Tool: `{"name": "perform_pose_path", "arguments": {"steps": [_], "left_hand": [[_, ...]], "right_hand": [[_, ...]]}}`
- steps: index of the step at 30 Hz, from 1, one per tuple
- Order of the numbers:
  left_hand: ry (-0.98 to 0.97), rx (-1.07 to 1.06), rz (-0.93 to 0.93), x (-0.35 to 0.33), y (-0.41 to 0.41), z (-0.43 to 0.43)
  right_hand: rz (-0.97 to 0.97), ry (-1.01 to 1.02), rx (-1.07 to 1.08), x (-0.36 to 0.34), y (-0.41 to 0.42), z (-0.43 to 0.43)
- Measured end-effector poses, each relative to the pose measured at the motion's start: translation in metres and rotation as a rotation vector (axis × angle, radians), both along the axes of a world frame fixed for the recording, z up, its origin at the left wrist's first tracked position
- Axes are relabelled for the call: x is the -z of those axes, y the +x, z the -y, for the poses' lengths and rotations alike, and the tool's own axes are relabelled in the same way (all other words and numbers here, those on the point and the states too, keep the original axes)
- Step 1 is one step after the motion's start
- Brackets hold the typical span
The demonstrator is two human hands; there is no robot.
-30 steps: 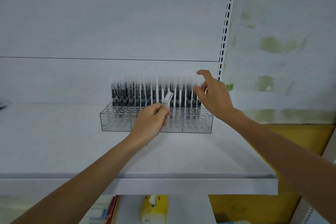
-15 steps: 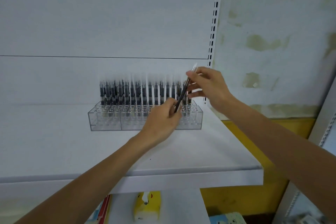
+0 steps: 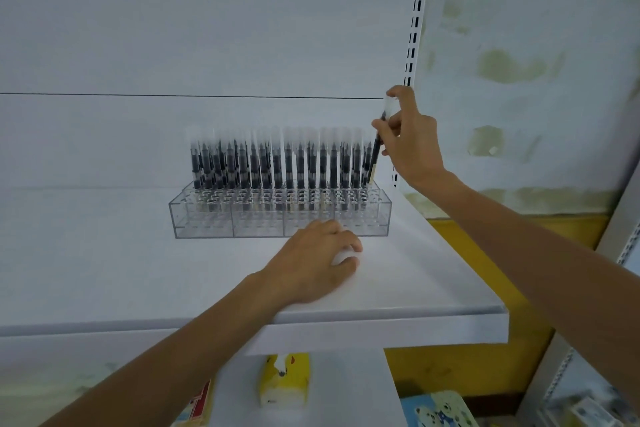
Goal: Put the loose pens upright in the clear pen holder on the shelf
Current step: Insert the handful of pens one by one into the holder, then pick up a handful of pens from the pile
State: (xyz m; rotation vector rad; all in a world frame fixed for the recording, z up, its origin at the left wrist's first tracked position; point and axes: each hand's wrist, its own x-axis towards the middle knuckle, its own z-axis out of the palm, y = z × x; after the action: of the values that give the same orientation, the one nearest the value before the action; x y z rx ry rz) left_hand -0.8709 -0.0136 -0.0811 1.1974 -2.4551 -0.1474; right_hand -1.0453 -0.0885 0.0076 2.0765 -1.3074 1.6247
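A clear pen holder (image 3: 280, 218) stands on the white shelf (image 3: 398, 288), its back rows filled with several upright black pens with frosted caps (image 3: 277, 156). My right hand (image 3: 408, 142) grips one black pen (image 3: 378, 146) near its cap, almost upright, its lower end just above the holder's back right corner. My left hand (image 3: 311, 263) rests palm down on the shelf right in front of the holder, fingers loosely curled, nothing visible in it.
A slotted upright rail (image 3: 414, 45) runs up right behind my right hand. The shelf ends at a front edge (image 3: 381, 329). Below it sit a yellow pack (image 3: 284, 381) and coloured boxes (image 3: 436, 409).
The pen passed from my left hand to my right, which lifted it upright at the holder's right end. My left hand dropped onto the shelf. The view shifted left.
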Motion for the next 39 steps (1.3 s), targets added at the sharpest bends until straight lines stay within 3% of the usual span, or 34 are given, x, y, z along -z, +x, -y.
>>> {"name": "perform_pose_path", "arguments": {"steps": [6, 9, 12, 16, 22, 28, 34, 39], "left_hand": [[0.004, -0.008, -0.009, 0.001, -0.001, 0.002], [-0.004, -0.010, -0.059, 0.000, -0.002, 0.000], [-0.153, -0.061, -0.183, -0.010, 0.009, -0.002], [-0.225, -0.189, -0.275, -0.038, 0.069, -0.004], [-0.269, -0.490, -0.255, -0.041, 0.208, -0.043], [-0.246, -0.759, -0.258, -0.045, 0.350, -0.131], [-0.246, -0.922, -0.272, -0.055, 0.477, -0.194], [-0.220, -0.953, -0.287, -0.043, 0.544, -0.223]], "right_hand": [[-0.228, 0.145, 0.062, 0.032, 0.004, 0.009], [-0.200, 0.147, 0.124, 0.037, 0.003, 0.009], [-0.175, 0.002, 0.237, 0.031, 0.006, -0.001], [0.015, -0.023, 0.034, 0.012, 0.043, -0.019], [-0.050, 0.139, -0.363, 0.002, 0.190, -0.042], [-0.150, 0.177, -0.641, 0.008, 0.376, -0.083], [-0.333, 0.276, -0.677, 0.028, 0.515, -0.113], [-0.345, 0.345, -0.657, 0.057, 0.590, -0.124]]}}
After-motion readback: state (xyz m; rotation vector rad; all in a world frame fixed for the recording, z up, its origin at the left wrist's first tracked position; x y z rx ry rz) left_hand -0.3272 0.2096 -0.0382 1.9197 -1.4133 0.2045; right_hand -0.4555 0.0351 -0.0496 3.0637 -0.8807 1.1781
